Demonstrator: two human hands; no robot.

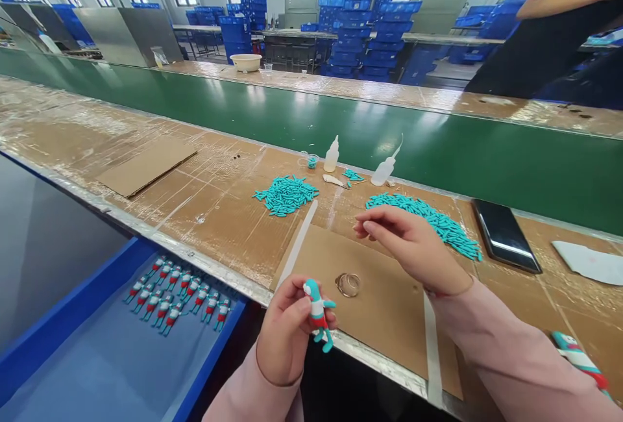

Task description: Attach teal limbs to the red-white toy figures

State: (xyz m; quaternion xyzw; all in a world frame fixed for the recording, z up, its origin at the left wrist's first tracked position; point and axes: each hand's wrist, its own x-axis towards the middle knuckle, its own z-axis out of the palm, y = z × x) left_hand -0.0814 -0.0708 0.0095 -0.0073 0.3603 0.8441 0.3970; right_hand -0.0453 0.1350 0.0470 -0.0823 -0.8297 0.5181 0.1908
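My left hand [283,331] is closed around a small toy figurine [317,310] with a teal head, arm and legs, a white middle and red shorts. It is held upright near the table's front edge. My right hand [411,243] hovers over the cardboard mat [384,318], fingers drawn together in a pinch; what is between the fingertips, if anything, is too small to make out. Just beyond it lies a pile of small teal pieces [438,222], and a second teal pile [287,195] is farther left. A clear ring-shaped object [348,284] rests on the mat.
Two squeeze bottles [331,157] [384,171] stand by the green conveyor belt [272,110]. A phone [506,234] lies right. Several figurines [170,292] fill part of a blue bin [111,357] at lower left. Another figurine [579,357] is at far right. A person [545,39] stands across the belt.
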